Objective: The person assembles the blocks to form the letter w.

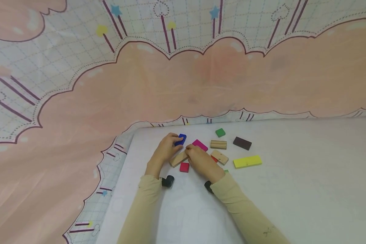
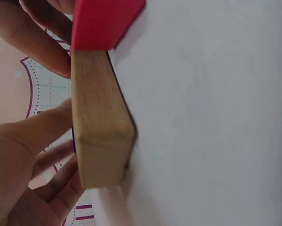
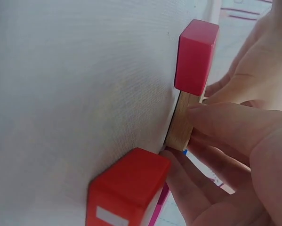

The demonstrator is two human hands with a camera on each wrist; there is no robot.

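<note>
My left hand (image 1: 164, 149) pinches a blue block (image 1: 181, 138) between thumb and fingers at the far left of the group. Close beside it, my right hand (image 1: 201, 162) grips one end of a long plain wooden block (image 1: 178, 159), which lies slantwise on the table. The right wrist view has the thumb on that block (image 3: 181, 122), with fingertips round its far end. A small red block (image 1: 184, 167) stands just in front of it. In the left wrist view the wooden block (image 2: 100, 103) hides part of the left hand's fingers and nearly all the blue block.
Right of the hands lie a magenta block (image 1: 200, 145), a striped wooden block (image 1: 218, 144), a pale wooden block (image 1: 220, 157) partly covering an orange-red one, a green block (image 1: 220, 132), a dark brown block (image 1: 242, 143) and a long yellow block (image 1: 247, 162). A patterned curtain (image 1: 201, 84) hangs behind the white table.
</note>
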